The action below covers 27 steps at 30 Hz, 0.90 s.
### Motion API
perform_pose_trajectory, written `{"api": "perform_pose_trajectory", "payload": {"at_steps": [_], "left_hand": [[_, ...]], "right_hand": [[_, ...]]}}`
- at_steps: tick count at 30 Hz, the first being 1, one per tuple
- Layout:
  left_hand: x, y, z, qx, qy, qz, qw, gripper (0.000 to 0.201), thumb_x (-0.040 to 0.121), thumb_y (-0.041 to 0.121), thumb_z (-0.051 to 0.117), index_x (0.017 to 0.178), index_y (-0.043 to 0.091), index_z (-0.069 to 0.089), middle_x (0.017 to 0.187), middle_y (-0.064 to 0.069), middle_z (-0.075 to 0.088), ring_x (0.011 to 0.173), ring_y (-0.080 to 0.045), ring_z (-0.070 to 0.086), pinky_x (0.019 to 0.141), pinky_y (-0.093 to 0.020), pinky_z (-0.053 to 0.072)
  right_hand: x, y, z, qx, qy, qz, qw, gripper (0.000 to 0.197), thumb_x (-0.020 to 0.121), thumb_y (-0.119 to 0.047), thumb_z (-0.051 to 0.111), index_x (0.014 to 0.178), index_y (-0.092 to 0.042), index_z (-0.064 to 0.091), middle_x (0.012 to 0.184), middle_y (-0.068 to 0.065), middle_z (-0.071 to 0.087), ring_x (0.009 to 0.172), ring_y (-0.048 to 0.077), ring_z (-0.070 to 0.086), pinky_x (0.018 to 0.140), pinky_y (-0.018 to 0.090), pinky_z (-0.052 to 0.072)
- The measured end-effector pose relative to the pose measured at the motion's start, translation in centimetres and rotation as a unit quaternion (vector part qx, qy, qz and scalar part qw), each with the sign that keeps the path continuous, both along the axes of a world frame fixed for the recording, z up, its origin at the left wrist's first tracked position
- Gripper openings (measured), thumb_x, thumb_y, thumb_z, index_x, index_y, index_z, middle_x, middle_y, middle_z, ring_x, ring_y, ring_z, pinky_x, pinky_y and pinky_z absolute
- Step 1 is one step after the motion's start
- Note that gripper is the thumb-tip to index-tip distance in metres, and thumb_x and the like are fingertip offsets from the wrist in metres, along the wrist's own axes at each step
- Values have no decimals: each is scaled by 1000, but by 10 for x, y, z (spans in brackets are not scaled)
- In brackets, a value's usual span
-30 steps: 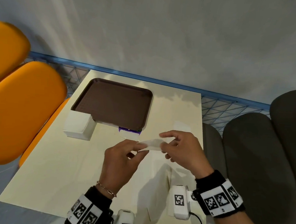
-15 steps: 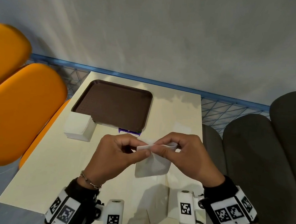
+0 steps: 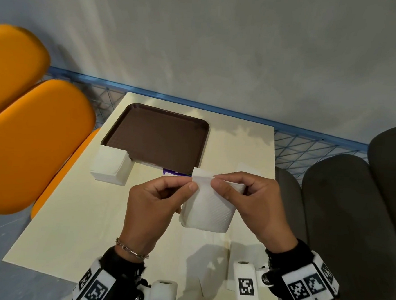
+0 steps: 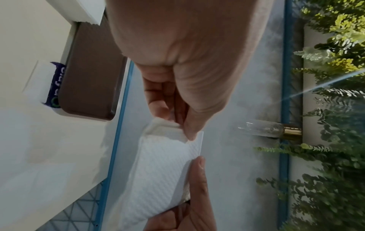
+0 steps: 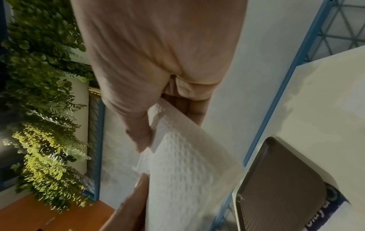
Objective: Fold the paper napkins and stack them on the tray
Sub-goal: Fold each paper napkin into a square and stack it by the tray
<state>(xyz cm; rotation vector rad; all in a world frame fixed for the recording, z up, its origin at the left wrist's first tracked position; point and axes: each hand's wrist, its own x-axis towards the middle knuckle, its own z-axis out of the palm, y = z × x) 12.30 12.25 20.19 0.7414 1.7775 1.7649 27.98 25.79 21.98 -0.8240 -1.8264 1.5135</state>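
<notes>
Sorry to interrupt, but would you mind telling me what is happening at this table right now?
A person is folding a white paper napkin held above the table. The left hand and right hand each pinch its top edge, and the rest hangs below. The brown tray has no folded napkins on it yet. A stack of napkins waits at its near left corner.

The paper napkin [image 3: 208, 209] is showing an embossed, matt weave. The brown plastic tray [image 3: 158, 135] is looking finely textured. The table [image 3: 74, 223] is appearing smooth.
</notes>
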Motion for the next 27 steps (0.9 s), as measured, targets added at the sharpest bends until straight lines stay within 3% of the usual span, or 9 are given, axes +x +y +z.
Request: {"api": "perform_pose_trajectory", "payload": {"at_steps": [2, 4, 7, 13, 17, 20, 23, 27], "left_hand": [[1, 0, 1, 7, 3, 0, 1000, 19, 84, 12, 83, 100, 22, 82, 88, 7, 81, 72, -7, 72, 59, -21, 56], [3, 0, 1, 8, 9, 6, 1000, 26, 85, 12, 82, 108, 24, 80, 91, 10, 81, 83, -5, 75, 69, -20, 60], [5, 1, 0, -6, 36, 13, 999, 30, 87, 19, 80, 115, 29, 78, 98, 22, 79, 94, 3, 74, 82, -11, 55], [8, 2, -5, -43, 92, -15, 995, 27, 95, 33, 68, 119, 44, 69, 96, 46, 68, 97, 15, 67, 79, -3, 49], [12, 2, -5, -58, 107, -25, 992, 30, 90, 47, 62, 120, 51, 63, 97, 48, 66, 100, 15, 67, 80, -4, 50], [12, 2, -6, -57, 95, -33, 993, 36, 90, 47, 63, 125, 44, 65, 102, 44, 69, 102, 10, 68, 81, -7, 51], [13, 3, -5, -48, 50, -41, 997, 41, 90, 44, 65, 130, 33, 70, 108, 35, 73, 105, 7, 69, 83, -11, 54], [7, 6, -4, -51, 16, -26, 998, 39, 90, 43, 66, 127, 33, 72, 106, 34, 74, 105, 7, 69, 80, -14, 56]], "right_hand": [[-1, -1, -1, 4, 1, -10, 1000, 9, 80, -35, 84, 87, -31, 86, 94, -9, 81, 89, 12, 74, 75, 26, 60], [-2, -3, -1, 9, 1, -22, 1000, 9, 80, -37, 84, 87, -31, 86, 94, -11, 81, 87, 10, 74, 75, 28, 61], [-5, -5, -2, 21, -4, -42, 999, 14, 80, -38, 83, 90, -29, 84, 93, -15, 81, 88, 10, 74, 76, 31, 62], [-9, -8, -7, 59, -13, -51, 997, 19, 82, -43, 81, 96, -32, 84, 99, -15, 80, 97, 16, 75, 80, 39, 63], [-9, -9, -11, 64, -16, -56, 996, 17, 84, -42, 81, 98, -31, 84, 102, -15, 79, 98, 16, 74, 81, 41, 64], [-10, -10, -12, 35, -16, -75, 996, 14, 84, -37, 84, 95, -29, 84, 98, -15, 80, 95, 15, 75, 81, 43, 64], [-10, -11, -13, 32, -21, -77, 996, 15, 83, -39, 84, 94, -29, 84, 96, -16, 80, 94, 14, 74, 78, 39, 63], [-9, -10, -14, 46, -47, -37, 997, 20, 82, -46, 82, 94, -30, 84, 95, -16, 79, 91, 14, 74, 74, 35, 63]]}}
